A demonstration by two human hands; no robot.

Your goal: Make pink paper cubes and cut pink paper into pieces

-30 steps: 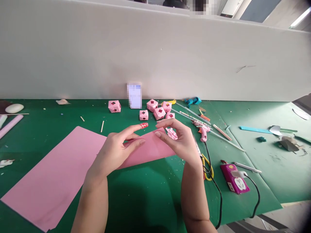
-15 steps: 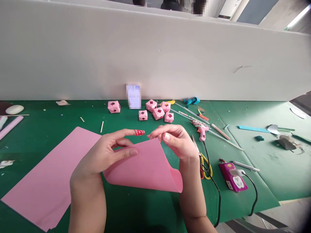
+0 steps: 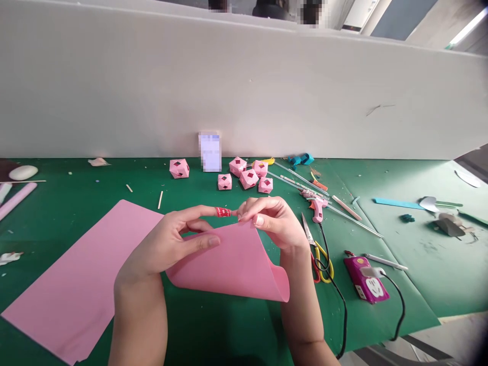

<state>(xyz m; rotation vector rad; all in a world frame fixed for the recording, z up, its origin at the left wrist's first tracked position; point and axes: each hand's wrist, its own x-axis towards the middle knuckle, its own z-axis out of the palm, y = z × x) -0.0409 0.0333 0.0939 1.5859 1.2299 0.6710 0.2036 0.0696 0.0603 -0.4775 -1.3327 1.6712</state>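
Done: six pink paper shapes (image 3: 249,179) sit on the green desk (image 3: 213,330) | Not done: the pink sheet (image 3: 229,264) looks only curled (more flat paper (image 3: 84,274) lies beside it) | Hands: left hand (image 3: 173,236) grips the sheet above the desk, right hand (image 3: 280,223) pinches its top corner | Room: pale wall (image 3: 152,81) behind, bright lamp (image 3: 467,28) up high

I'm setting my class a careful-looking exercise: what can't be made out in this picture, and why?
All in the head view:
Left hand: some fingers hidden behind the held pink sheet.
Right hand: its grip on the sheet's corner is unclear; fingertips cover it.
Flat pink paper: partly hidden by the left forearm.
Pale upright object: face pixelated, unreadable.
Pink roll: cut off by the left edge.
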